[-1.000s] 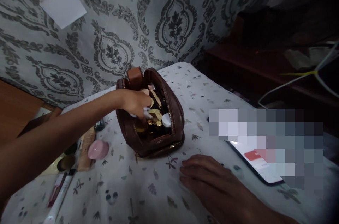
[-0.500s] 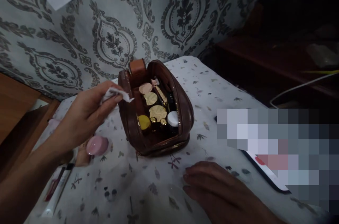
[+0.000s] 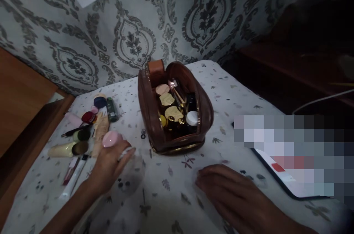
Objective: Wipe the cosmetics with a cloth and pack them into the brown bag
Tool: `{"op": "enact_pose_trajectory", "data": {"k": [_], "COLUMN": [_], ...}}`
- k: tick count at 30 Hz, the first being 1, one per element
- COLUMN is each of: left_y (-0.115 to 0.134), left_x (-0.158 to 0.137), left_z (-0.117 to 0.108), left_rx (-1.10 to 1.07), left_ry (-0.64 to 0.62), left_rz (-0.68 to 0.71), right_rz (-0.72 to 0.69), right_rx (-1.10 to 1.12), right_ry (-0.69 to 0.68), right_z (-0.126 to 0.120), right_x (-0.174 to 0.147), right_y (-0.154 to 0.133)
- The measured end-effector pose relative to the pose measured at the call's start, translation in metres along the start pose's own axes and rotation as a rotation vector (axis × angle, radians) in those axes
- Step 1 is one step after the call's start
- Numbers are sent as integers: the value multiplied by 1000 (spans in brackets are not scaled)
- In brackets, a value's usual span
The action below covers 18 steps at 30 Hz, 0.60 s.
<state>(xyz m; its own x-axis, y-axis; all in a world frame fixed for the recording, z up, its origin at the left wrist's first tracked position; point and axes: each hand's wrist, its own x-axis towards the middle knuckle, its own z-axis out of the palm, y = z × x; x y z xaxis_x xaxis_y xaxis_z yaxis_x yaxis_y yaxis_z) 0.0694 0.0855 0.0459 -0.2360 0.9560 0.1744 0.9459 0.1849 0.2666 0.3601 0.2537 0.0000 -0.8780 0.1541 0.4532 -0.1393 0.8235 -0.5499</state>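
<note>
My left hand (image 3: 110, 164) is closed, and a bit of white tissue (image 3: 127, 150) shows between its thumb and fingers, smeared by motion. It is low over the tablecloth, right beside a pink-lidded jar (image 3: 112, 139). My right hand (image 3: 235, 189) lies on the cloth in front of the bag, fingers stretched out and holding nothing. Between and beyond the hands stands a brown cosmetic bag (image 3: 148, 116), unzipped. Inside it are several gold round lids (image 3: 173, 114), a white cap (image 3: 192, 118), a yellow lid (image 3: 163, 120) and slim gold-trimmed items (image 3: 178, 95).
Left of the bag lie a dark green bottle (image 3: 112, 110), a dark blue lid (image 3: 100, 101), a cream tube (image 3: 62, 150), a white tube (image 3: 73, 178) and other cosmetics. A tablet-like device (image 3: 279, 175), partly pixelated, lies at right. Patterned wallpaper (image 3: 132, 42) backs the table.
My left hand has moved from the bag's left rim down towards the pink-lidded jar, tissue still in it. My right hand stays on the cloth. The view has shifted left.
</note>
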Motion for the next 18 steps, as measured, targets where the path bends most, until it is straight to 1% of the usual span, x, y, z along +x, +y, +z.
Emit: {"op": "enact_pose_trajectory", "data": {"k": [2,4,6,9,14,18], "left_y": [1,1,1,0,-4,-11], "left_x": [-19,-34,-45,-56,-72,-83], "left_z": [17,31,39,41,36,35], "left_rx": [86,188,218,173,125,161], "left_ry": [31,27,23,7,-50,-11], "left_rz": [120,179,229,278,303,288], "right_rz": [-3,-13,-26,-60,-77,-98], "right_rx": [-1,-36,-80,-138,-202,-250], "right_ry": [34,56,80,101,120,128], "right_z": [5,9,12,17,28,32], "right_x": [0,1,3,4,-1,5], "right_y": [4,8,10,13,16,10]}}
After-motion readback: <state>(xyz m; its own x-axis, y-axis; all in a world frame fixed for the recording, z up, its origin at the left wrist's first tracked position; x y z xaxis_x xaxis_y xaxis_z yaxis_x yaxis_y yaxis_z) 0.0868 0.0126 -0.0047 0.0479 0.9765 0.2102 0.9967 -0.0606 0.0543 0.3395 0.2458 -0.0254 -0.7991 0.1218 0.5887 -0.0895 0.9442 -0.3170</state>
